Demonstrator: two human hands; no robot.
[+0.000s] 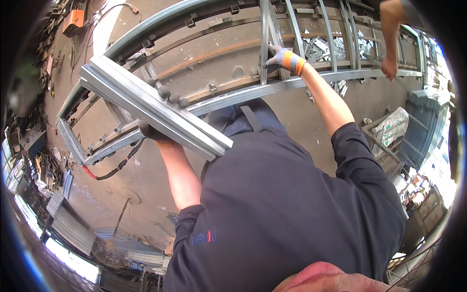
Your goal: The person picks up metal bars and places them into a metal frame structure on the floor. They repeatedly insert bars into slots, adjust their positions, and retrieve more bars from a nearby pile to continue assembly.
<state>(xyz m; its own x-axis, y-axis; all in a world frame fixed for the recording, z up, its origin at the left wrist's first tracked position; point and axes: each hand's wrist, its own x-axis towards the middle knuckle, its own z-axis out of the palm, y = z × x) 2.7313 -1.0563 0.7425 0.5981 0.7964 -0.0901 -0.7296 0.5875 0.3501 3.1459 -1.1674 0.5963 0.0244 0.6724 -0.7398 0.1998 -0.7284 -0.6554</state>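
Note:
My left hand [171,97], in a dark glove, is closed around a bundle of long galvanized metal bars [146,104]. The bundle slants from the upper left down toward my chest, and the bars hide much of the palm. A grey and orange glove covers my right hand [285,59], whose fingers close on an upright metal bar [264,41]. That bar lies across a long welded metal frame [233,99], which stretches in front of me from left to right. Several more crossbars [327,36] span its right part.
At the upper right, another person's hand [389,66] hangs by the frame. Metal offcuts [321,48] lie on the floor inside it. A black and red cable [116,169] curves beneath its left end. An orange box [73,23], a white sack [392,127] and stacked metal profiles [422,129] stand around.

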